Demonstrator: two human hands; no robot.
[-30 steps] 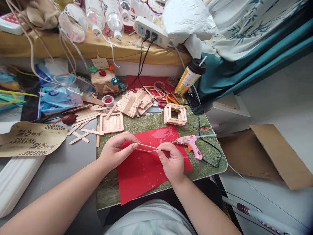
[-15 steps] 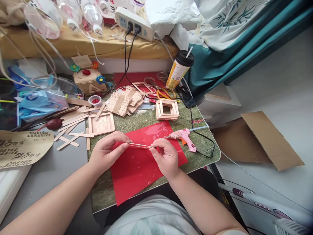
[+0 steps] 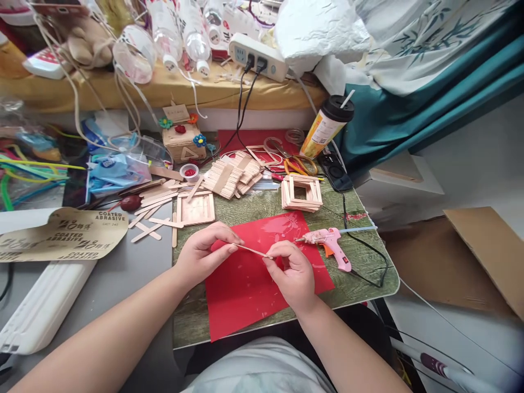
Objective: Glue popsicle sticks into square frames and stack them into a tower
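Thin stick [image 3: 252, 250] between both hands [image 3: 249, 252]

Upper margin: a ledge draped in yellow cloth [image 3: 229, 101] bears clear plastic bottles [image 3: 196, 41], caps toward the viewer, and a white power strip [image 3: 276, 66] with two black plugs [image 3: 254, 64] inserted. Right: a teal curtain [image 3: 368, 123] hangs behind a tilted drink cup [image 3: 321, 134] with black lid and white straw, near the rear edge of the green, wood-patterned tabletop [image 3: 188, 322]. Farther right and lower: brown cardboard [image 3: 438, 262]. Left: a blue packet [image 3: 112, 173]; nearer the viewer, a curling tan sheet [image 3: 88, 234] printed "COATED ABRASIVE" overlaps one end of a long white object [image 3: 49, 305] on a gray surface [image 3: 135, 273].
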